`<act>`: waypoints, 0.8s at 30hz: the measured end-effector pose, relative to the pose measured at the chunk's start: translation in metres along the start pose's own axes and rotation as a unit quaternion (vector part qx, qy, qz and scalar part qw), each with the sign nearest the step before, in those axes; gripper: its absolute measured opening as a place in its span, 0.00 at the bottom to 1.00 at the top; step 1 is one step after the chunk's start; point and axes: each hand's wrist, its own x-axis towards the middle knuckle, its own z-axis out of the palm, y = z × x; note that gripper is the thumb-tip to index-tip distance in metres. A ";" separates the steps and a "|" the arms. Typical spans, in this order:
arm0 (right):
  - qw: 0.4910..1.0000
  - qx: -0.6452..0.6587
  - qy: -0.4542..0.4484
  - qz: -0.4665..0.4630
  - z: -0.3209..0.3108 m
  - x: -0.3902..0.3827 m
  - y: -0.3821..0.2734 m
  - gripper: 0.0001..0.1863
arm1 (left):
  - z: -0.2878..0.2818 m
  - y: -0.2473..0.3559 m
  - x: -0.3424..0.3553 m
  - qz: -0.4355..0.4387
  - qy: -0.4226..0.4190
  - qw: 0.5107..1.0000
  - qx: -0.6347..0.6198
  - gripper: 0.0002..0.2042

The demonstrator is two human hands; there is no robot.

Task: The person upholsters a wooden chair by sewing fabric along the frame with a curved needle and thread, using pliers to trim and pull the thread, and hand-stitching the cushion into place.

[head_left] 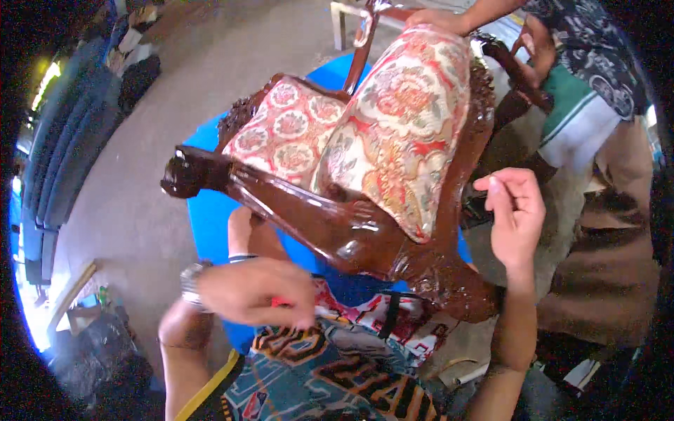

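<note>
A carved armchair with a glossy dark brown wood frame [302,208] lies tilted in front of me. Its back pad [414,105] and seat pad [289,126] are covered in red and cream floral fabric. My right hand [516,214] is raised beside the chair back, apart from the wood. Its fingers are curled, with thumb and forefinger close together; anything between them is too small to make out. Over my lap, just below the armrest, my left hand [256,289] is smeared by motion, its fingers unclear. A wristwatch [193,286] circles the left wrist.
A blue surface [210,217] lies under the chair. Across from me, another person's hand [437,21] rests on the chair's top end, and their other hand [539,50] is by a chair part. Dark stacked pieces [70,140] and a black bag [98,358] are at left.
</note>
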 end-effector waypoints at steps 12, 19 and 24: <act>0.998 -0.018 -0.010 -0.052 -0.006 0.009 0.004 0.03 | 0.052 -0.164 0.019 -0.042 0.174 0.943 0.282 0.06; 1.000 0.020 -0.005 0.019 -0.005 0.009 0.003 0.02 | 0.009 -0.063 -0.050 0.078 0.203 0.972 -0.086 0.04; 0.992 0.124 0.004 0.027 0.011 0.018 -0.033 0.04 | -0.017 0.018 0.005 0.209 0.362 0.892 -0.169 0.03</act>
